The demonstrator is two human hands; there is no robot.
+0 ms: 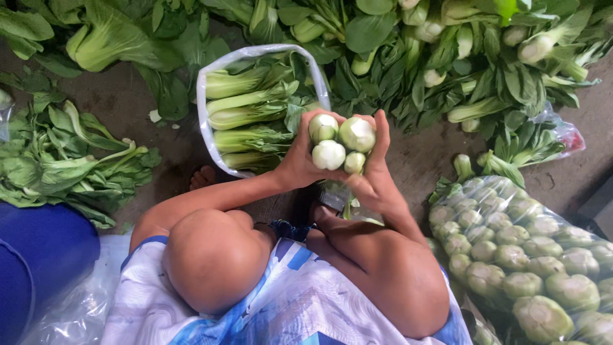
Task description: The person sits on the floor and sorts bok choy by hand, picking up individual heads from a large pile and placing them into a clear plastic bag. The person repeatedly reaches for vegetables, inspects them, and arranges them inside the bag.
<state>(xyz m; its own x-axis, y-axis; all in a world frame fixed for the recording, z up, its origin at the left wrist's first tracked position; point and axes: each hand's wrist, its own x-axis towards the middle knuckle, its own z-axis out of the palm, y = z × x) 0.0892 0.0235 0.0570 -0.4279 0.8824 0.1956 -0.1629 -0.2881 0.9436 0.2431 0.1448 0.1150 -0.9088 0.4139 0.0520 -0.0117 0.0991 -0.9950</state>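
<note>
Both my hands, left and right, clasp a bok choy bunch by the open bag, stems needing alignment

A heap of loose bok choy fills the top of the frame. Trimmed leaves lie at left, above a blue tub. At lower right sits a packed clear bag of bok choy, cut ends up.
</note>
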